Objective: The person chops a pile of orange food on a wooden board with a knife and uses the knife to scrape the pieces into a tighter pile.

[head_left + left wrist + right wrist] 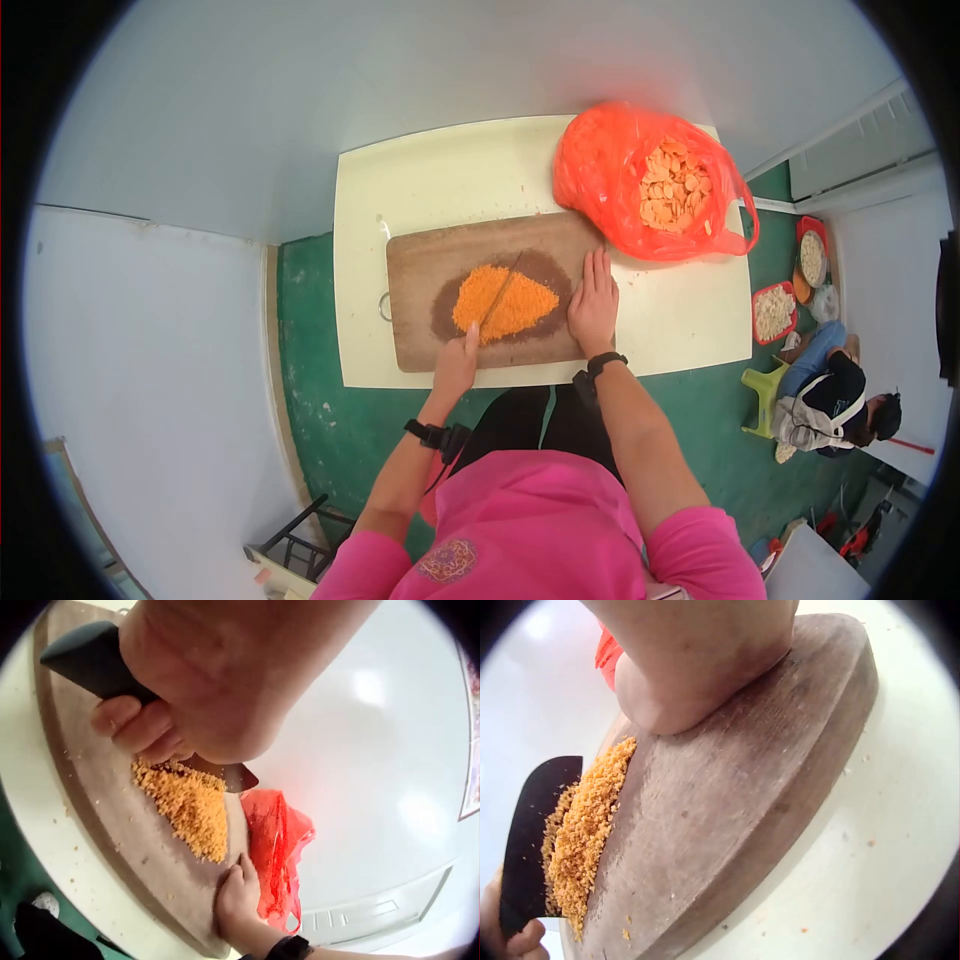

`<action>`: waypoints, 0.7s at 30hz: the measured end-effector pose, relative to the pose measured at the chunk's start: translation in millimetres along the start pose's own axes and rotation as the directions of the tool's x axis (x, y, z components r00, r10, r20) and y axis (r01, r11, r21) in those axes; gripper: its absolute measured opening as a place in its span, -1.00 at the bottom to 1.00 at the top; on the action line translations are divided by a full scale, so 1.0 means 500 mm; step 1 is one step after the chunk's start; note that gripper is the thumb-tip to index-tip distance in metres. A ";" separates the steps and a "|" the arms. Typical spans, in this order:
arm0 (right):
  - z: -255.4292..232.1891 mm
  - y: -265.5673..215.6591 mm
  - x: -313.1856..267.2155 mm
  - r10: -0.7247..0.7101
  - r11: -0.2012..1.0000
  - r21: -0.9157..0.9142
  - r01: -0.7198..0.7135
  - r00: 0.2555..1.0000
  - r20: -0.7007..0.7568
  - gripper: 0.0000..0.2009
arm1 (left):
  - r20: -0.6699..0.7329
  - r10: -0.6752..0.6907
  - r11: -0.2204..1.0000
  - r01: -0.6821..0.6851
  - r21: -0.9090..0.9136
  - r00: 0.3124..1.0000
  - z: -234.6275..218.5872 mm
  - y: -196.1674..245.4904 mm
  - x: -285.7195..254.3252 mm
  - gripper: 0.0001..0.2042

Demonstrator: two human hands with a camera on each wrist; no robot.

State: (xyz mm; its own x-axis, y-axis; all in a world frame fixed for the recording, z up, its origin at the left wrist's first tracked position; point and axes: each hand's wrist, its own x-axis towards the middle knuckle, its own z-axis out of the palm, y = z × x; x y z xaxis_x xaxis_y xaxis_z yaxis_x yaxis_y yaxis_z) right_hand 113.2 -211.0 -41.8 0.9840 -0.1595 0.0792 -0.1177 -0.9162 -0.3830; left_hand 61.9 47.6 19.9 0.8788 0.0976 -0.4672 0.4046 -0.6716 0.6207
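My left hand (456,364) grips the black handle (88,658) of a broad kitchen knife, fingers curled round it. The dark blade (532,832) stands in a heap of finely chopped orange carrot (528,302), cutting across it in the head view. Under the heap lies a thick wooden cutting board (420,270), stained darker around the bits. My right hand (595,305) rests on the board's right end with its fingers extended, and the left wrist view shows that hand (238,896) there too.
A red plastic bag (605,170) of orange slices (675,190) stands behind the board's right end on the pale table (690,320). To the right, a person (830,390) sits low beside a green stool (762,400) and a red tray (774,312) of pale pieces. Walls stand close behind.
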 end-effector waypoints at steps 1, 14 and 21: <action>-0.002 0.001 -0.003 -0.010 1.000 0.003 0.010 1.000 -0.003 -0.40 | 0.001 -0.007 1.000 0.007 0.002 1.000 0.005 -0.011 -0.003 -0.29; 0.002 -0.001 0.004 -0.007 1.000 0.018 0.008 1.000 -0.023 -0.42 | -0.024 0.056 0.994 -0.053 0.093 0.998 0.019 0.003 0.017 -0.31; 0.000 -0.003 0.015 -0.017 1.000 0.015 0.017 0.999 -0.034 -0.42 | -0.045 0.061 0.992 -0.055 0.113 0.997 0.024 -0.003 0.026 -0.29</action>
State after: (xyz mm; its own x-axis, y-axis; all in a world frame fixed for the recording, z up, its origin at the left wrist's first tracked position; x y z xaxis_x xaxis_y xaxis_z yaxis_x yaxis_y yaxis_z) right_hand 120.7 -210.9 -40.5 0.9807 -0.1568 0.1168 -0.0988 -0.9130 -0.3958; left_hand 69.5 41.1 5.5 0.9122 0.0893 -0.3999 0.3239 -0.7549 0.5703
